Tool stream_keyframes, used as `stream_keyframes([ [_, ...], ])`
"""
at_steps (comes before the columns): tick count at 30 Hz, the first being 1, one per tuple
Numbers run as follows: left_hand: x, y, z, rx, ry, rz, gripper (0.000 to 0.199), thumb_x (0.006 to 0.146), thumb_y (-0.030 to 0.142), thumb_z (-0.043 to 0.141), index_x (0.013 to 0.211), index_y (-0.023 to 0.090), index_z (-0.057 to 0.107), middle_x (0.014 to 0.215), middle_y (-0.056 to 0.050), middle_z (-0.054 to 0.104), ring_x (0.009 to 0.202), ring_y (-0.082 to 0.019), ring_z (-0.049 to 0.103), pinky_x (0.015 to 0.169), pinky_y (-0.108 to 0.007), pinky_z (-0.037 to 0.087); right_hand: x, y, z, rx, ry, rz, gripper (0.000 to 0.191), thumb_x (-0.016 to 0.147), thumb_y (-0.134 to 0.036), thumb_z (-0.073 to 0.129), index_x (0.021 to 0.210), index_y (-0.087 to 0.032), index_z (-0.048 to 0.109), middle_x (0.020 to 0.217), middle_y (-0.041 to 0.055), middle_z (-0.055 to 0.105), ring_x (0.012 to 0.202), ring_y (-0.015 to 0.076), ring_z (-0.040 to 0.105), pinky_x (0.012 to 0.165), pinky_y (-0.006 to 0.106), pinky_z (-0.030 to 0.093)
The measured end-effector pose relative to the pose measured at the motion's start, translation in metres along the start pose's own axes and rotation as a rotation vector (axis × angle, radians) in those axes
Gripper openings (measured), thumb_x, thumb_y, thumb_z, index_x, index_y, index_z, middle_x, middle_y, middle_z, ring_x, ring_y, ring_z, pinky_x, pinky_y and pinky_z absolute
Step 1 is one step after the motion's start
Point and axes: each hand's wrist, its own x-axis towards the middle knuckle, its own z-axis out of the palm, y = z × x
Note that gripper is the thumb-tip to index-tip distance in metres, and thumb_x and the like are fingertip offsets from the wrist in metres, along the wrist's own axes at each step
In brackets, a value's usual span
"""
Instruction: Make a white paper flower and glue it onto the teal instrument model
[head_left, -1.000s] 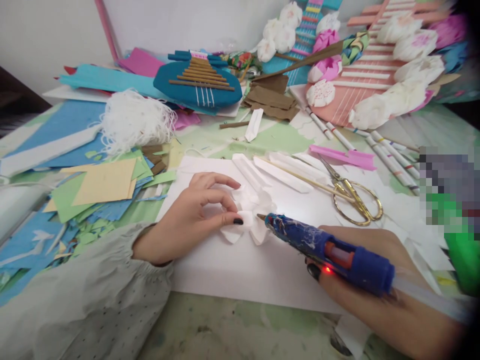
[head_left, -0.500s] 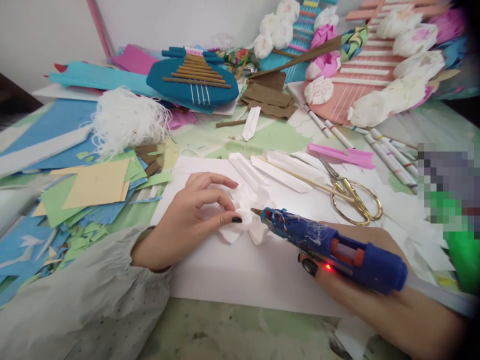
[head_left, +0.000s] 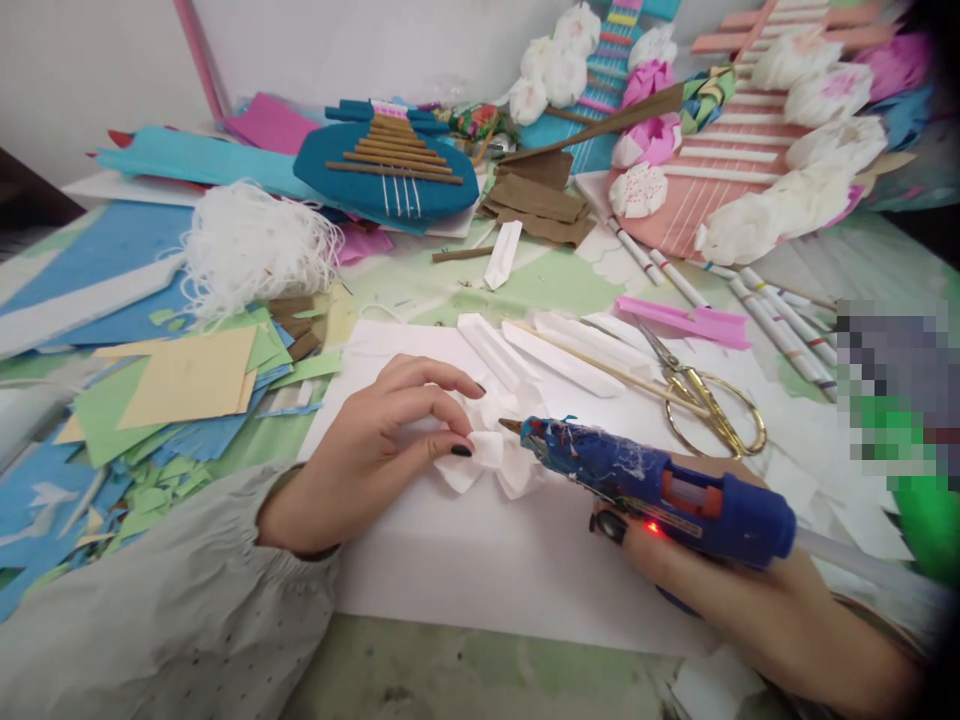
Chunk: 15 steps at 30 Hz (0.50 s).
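Note:
On a large white sheet (head_left: 570, 570) lies a white folded-paper flower (head_left: 517, 470). My left hand (head_left: 375, 450) pinches a small white paper piece (head_left: 486, 449) at the flower's left side, between thumb and fingers. Wrapped round a blue glue gun (head_left: 622, 470), my right hand (head_left: 735, 580) is to the right of the flower. The gun's metal tip points left, just above the flower and close to my left fingertips, and a red light glows on its side. Whether the tip touches the paper I cannot tell.
Golden scissors (head_left: 705, 400), a thin stick (head_left: 600, 360) and folded white strips (head_left: 562, 362) lie behind the gun. Coloured scraps (head_left: 187, 380) and a white string heap (head_left: 255, 245) are at the left. Paper instruments, one blue (head_left: 386, 175), and markers (head_left: 780, 325) stand further back.
The glue gun has shifted slightly left, and its rear end has risen a little. My left hand has moved slightly down, still at the flower; the small white piece shows more clearly between its fingers.

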Motion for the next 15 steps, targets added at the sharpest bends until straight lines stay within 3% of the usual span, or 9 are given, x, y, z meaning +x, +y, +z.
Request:
stream_keyframes([
  [7,0.000,-0.003,0.003,-0.040,-0.050,0.004,0.012,0.085,0.012,0.051,0.082,0.022,0.057,0.112,-0.002,0.066,0.112,-0.018,0.047,0.093,-0.034,0.041,0.000,0.001,-0.001,0.020,0.003,0.015,0.015,0.077,-0.023,0.050,0.063,-0.025,0.055,0.053,-0.0016,0.048,0.047,0.0148,0.045,0.039,0.025,0.038],
  [15,0.007,-0.003,0.005,-0.195,0.015,-0.127,0.006,0.083,0.016,0.058,0.081,0.020,0.062,0.101,-0.005,0.068,0.101,-0.018,0.057,0.089,-0.032,0.045,0.008,-0.009,-0.008,-0.015,-0.035,0.054,0.014,0.074,-0.019,0.050,0.066,-0.024,0.061,0.052,-0.0015,0.052,0.046,0.0142,0.049,0.039,0.023,0.041],
])
